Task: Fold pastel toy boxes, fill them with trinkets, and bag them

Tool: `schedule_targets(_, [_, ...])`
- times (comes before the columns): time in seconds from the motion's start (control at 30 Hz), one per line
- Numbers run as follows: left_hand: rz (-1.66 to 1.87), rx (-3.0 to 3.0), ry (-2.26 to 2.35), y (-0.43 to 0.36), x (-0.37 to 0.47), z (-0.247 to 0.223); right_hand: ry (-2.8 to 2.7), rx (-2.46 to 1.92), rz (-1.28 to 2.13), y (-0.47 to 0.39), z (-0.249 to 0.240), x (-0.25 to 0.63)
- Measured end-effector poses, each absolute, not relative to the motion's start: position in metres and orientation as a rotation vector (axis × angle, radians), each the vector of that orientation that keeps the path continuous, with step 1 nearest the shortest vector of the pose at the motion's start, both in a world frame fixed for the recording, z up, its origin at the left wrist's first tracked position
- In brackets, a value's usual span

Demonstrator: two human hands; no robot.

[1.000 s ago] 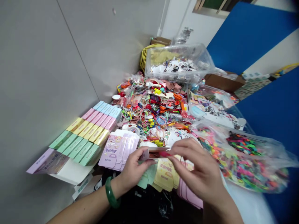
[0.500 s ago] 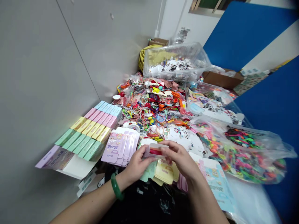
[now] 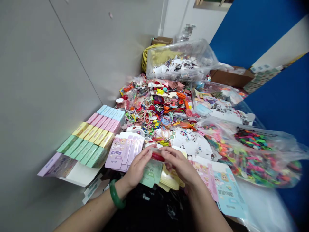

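Note:
A small box point(image 3: 157, 150) with something red inside is held between my two hands, over stacks of flat cartons. My left hand point(image 3: 138, 166), with a green bangle on the wrist, closes on the box's left side. My right hand point(image 3: 178, 163) grips its right side, fingertips near the opening. Below lie green cartons point(image 3: 151, 175) and yellow cartons point(image 3: 170, 178). Purple cartons point(image 3: 123, 154) fan out to the left. Pink cartons point(image 3: 205, 177) and blue cartons point(image 3: 228, 190) lie to the right.
Rows of filled boxes point(image 3: 94, 135) in several colours stand in a carton by the grey wall point(image 3: 48, 80). Small trinkets point(image 3: 156, 106) are heaped at the centre. Behind them sits a clear bin point(image 3: 181, 64) of white cutouts. Bags of colourful pieces point(image 3: 263, 167) lie at right.
My hands have drawn closer around the small box, and its pale flap no longer stands up as before. More of the pink cartons shows. The view has shifted slightly.

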State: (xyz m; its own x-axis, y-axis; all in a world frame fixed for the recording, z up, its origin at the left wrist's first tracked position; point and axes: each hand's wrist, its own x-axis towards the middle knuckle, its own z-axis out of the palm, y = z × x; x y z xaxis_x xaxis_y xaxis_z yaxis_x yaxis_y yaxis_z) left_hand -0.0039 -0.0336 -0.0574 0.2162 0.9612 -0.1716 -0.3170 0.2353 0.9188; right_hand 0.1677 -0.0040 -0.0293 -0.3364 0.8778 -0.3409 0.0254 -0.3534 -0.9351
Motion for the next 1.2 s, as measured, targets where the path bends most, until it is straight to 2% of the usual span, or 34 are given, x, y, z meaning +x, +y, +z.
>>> schedule_targets(0.1, [1.06, 0.794, 0.864, -0.029, -0.004, -0.053, -1.015, -1.124, 1.921, -0.008, -0.033, 0.177])
schedule_targets(0.2, [1.096, 0.918, 0.912, -0.024, -0.009, -0.049, -1.06, -1.17, 1.842, -0.01, -0.036, 0.175])
schedule_targets(0.33, [1.193, 1.35, 0.999, -0.017, -0.021, -0.051, -1.301, -1.265, 1.47, -0.01, -0.04, 0.167])
schedule_targets(0.5, [1.252, 1.886, 0.989, -0.012, -0.036, -0.06, -1.793, -1.016, 0.828, -0.017, -0.049, 0.172])
schedule_targets(0.67, [1.145, 1.951, 0.936, -0.016, -0.038, -0.057, -2.0, -0.911, 0.518, -0.024, -0.054, 0.178])
schedule_targets(0.77, [1.107, 1.803, 1.009, -0.016, -0.033, -0.047, -2.008, -0.956, 0.526, -0.023, -0.051, 0.177])
schedule_targets(0.97, [1.051, 1.616, 1.044, -0.011, -0.026, -0.035, -1.841, -1.053, 0.851, -0.019, -0.036, 0.171])
schedule_targets(1.2, [1.192, 1.794, 1.023, -0.015, -0.029, -0.055, -2.015, -0.935, 0.524, -0.018, -0.046, 0.178])
